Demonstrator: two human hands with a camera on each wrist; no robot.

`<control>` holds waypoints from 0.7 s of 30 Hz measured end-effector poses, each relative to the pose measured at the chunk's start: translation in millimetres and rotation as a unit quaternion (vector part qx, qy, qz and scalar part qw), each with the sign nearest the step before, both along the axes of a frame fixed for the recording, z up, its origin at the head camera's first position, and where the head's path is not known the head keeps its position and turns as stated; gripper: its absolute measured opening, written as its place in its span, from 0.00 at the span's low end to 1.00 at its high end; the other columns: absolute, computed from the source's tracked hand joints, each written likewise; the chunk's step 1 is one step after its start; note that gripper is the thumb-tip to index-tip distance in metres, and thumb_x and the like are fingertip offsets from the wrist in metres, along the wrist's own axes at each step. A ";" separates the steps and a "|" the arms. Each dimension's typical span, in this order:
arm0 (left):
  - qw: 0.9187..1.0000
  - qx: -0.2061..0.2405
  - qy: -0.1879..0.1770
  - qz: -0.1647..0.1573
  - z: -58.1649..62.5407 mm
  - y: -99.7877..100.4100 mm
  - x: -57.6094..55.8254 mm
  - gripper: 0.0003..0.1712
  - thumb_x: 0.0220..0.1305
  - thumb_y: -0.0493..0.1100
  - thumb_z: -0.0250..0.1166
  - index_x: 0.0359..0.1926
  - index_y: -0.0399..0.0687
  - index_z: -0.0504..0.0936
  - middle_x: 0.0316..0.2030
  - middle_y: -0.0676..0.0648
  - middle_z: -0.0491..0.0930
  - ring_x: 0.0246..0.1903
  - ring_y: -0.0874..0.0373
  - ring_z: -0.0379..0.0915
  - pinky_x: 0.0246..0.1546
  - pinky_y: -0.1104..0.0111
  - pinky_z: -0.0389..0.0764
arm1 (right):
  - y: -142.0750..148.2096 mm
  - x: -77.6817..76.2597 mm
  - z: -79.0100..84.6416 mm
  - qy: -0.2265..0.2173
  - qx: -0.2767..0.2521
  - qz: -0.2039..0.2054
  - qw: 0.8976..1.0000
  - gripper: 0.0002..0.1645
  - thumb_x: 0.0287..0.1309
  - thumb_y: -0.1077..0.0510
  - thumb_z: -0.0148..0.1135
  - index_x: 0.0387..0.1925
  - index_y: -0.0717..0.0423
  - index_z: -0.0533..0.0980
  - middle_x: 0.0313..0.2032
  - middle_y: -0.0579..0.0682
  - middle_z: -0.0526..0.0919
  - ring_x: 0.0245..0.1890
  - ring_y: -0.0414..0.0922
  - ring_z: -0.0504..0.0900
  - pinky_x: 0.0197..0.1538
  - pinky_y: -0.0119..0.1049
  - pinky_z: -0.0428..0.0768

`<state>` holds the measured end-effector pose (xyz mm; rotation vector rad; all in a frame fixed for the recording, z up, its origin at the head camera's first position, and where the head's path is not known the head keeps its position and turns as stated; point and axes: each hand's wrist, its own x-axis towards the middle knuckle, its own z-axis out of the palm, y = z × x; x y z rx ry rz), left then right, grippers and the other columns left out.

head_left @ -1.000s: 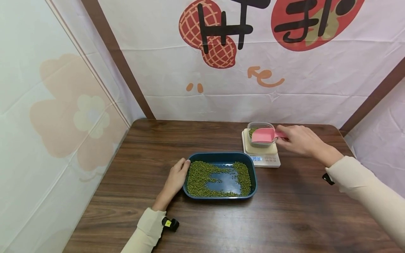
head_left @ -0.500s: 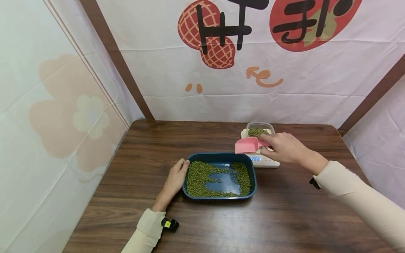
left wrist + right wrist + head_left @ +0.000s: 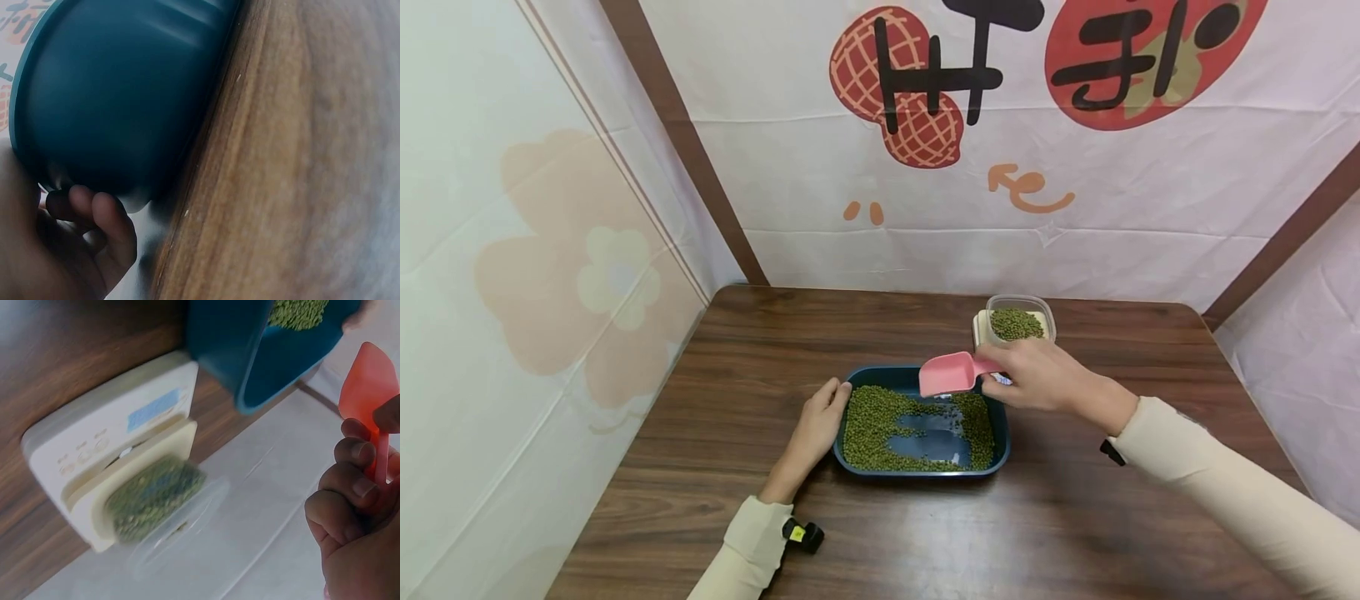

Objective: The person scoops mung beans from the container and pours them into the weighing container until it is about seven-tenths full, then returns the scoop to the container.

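Observation:
My right hand [image 3: 1037, 373] grips the handle of a pink scoop [image 3: 947, 374], its fingers curled round it in the right wrist view. The scoop's bowl hangs over the far side of a dark blue tray [image 3: 917, 472] and looks empty. Green mung beans [image 3: 872, 425] lie in the tray, heaped mostly to the left, with bare floor in the middle. My left hand [image 3: 812, 425] holds the tray at its left end, thumb at the rim. In the left wrist view its fingers [image 3: 115, 228] curl against the outer wall [image 3: 112, 100].
Behind the tray, a clear plastic container [image 3: 1051, 312] of mung beans [image 3: 156, 499] stands on a white kitchen scale [image 3: 75, 434] with a lit display [image 3: 153, 410]. My right hand partly hides the scale in the head view. A printed cloth [image 3: 820, 258] hangs behind the wooden table [image 3: 760, 350].
My right hand has moved the scoop from above the container leftward and toward me, over the tray. The container's beans now show in full. My left hand has stayed on the tray.

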<state>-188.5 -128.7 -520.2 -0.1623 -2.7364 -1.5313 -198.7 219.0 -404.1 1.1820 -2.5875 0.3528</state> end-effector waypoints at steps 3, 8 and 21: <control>1.000 0.000 0.002 0.001 -0.3 0.2 -0.4 0.25 0.77 0.58 0.43 0.28 0.46 0.62 0.20 0.45 0.57 0.17 0.51 0.51 0.20 0.67 0.58 | -9.2 2.2 -2.5 0.001 0.004 0.015 1.000 0.04 0.53 0.54 0.56 0.31 0.45 0.70 0.16 0.37 0.65 0.14 0.36 0.61 0.17 0.31 0.58; 1.000 -0.001 0.003 0.002 -0.8 0.3 -0.5 0.25 0.77 0.58 0.43 0.28 0.46 0.62 0.20 0.45 0.58 0.17 0.51 0.51 0.19 0.67 0.58 | -22.6 4.3 -6.6 -0.010 0.009 0.035 0.999 0.04 0.55 0.54 0.56 0.33 0.47 0.70 0.19 0.37 0.70 0.14 0.36 0.59 0.18 0.30 0.57; 1.000 -0.006 -0.002 0.007 0.5 1.4 -0.6 0.24 0.77 0.57 0.43 0.28 0.47 0.64 0.20 0.46 0.59 0.18 0.52 0.54 0.20 0.67 0.60 | -53.6 9.0 -23.5 -0.075 0.030 0.033 0.996 0.05 0.61 0.50 0.55 0.36 0.43 0.72 0.20 0.35 0.71 0.12 0.32 0.61 0.17 0.27 0.55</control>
